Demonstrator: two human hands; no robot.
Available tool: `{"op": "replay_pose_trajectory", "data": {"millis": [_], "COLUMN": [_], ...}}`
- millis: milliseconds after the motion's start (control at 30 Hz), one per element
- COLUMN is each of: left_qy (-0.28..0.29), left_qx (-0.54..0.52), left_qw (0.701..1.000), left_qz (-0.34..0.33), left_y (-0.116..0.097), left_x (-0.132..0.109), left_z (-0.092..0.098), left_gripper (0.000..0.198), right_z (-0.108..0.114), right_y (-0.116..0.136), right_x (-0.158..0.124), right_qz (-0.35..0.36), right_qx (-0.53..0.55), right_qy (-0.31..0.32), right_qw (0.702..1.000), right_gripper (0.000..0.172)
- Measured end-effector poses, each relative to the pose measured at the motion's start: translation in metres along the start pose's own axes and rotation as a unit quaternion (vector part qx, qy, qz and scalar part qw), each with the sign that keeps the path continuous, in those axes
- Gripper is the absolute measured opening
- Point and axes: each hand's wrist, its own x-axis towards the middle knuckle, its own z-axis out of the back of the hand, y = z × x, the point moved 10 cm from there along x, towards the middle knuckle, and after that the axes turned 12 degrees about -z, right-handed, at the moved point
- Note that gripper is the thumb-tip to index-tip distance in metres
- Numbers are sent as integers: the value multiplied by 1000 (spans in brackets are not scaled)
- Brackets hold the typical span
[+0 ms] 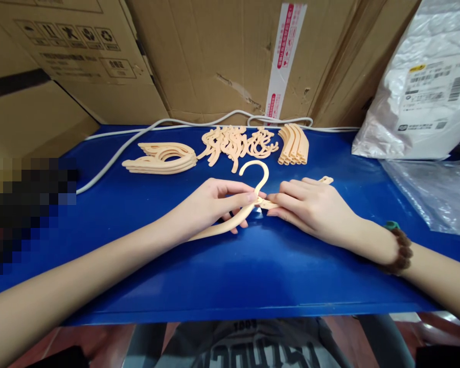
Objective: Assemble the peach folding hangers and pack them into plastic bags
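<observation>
A cream plastic hanger (230, 223) with a curved hook is between my two hands, above the blue table. My left hand (218, 202) is closed on it, thumb pressed near the base of the hook and fingers behind. My right hand (308, 204) wraps around a smaller cream arm piece (268, 204) that meets the hanger at the joint below the hook. The far end of that piece sticks out past my right knuckles. Most of it is hidden under my fingers.
Behind my hands lie stacked cream hanger parts (161, 158), a heap of small hooks and pieces (230, 143), and a row of curved arms (293, 144). A white cable (122, 156) runs along the back. Cardboard boxes (214, 56) and a white plastic parcel (417, 97) border the blue table (253, 281).
</observation>
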Motion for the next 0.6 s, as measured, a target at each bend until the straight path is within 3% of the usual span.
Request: {"op": "replay_pose_trajectory", "data": {"millis": [167,400,600], "left_qy": [1,-17,-12], "left_qx": [-7,72,39], "left_qw": [1000,997,999], "left_qz": [16,-34,19], "left_y": [4,-2,4], "left_x": [1,6,6], "left_z": [-1,11,10], "left_gripper": [23,29,31], "right_z": [0,0,1], "right_y": [0,-1,-3], "right_x": [1,4,5], "right_qz": [-8,-10,-12], "right_qx": [-13,-12,1], "right_qy": [-7,-14,-10], "right_qw": [1000,1000,1000], "right_gripper": [43,42,42]}}
